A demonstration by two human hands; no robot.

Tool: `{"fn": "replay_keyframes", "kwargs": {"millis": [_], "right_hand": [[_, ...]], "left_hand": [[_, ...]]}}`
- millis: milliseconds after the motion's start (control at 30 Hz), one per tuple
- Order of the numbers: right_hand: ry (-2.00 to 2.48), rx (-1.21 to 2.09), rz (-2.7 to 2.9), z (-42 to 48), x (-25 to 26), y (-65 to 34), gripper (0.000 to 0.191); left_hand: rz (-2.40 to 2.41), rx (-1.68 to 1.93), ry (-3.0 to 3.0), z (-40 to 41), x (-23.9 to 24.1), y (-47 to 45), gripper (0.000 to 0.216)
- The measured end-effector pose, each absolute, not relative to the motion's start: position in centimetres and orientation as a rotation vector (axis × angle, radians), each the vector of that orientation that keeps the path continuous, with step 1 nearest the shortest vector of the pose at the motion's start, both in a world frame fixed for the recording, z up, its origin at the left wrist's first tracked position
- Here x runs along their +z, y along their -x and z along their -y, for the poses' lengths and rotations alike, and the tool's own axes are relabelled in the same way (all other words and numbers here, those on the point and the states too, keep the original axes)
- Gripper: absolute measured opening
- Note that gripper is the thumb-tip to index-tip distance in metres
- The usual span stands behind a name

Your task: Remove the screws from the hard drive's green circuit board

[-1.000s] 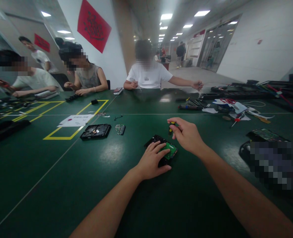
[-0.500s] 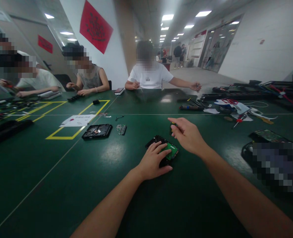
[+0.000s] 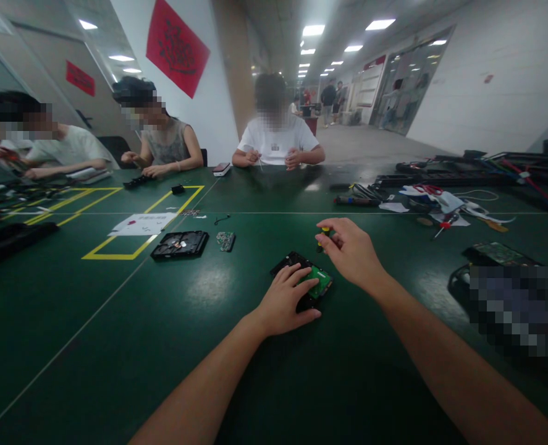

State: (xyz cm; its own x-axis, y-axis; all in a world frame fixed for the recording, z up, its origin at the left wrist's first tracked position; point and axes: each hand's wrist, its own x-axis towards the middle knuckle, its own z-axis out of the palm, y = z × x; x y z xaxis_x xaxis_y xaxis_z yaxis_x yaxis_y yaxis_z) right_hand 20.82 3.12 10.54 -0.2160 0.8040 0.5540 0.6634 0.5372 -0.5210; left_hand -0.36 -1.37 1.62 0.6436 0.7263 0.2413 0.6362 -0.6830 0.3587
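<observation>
Green table [image 3: 162,321] | left hand [image 3: 283,303] spread flat on hard drive [image 3: 319,282], seemingly pinning it steady; right hand [image 3: 352,253] just beyond, fingers pinched round screwdriver [image 3: 322,233] handle, upright over drive's far edge

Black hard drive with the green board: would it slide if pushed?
Probably yes: the black hard drive with green circuit board lies flat on the glossy green table, and the left hand rests on it. It looks stiff and boxy, so it shouldn't bend or roll.
</observation>
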Motion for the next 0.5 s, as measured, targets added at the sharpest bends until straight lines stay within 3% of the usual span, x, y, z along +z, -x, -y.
{"fn": "replay_keyframes", "kwargs": {"millis": [133,367,500], "right_hand": [[1.104,0.383,1.953,-3.15,10.37,-20.71,0.032],[1.116,0.294,1.936,-3.1,10.62,-20.63,0.022],[1.098,0.439,1.941,-2.97,10.6,-20.75,0.031]], "left_hand": [[-1.111,0.541,-2.631,1.36,1.6,0.36,0.074],[-1.118,0.542,-2.631,1.22,1.27,0.39,0.075],[-1.114,0.536,-2.626,1.28,1.34,0.38,0.075]]}}
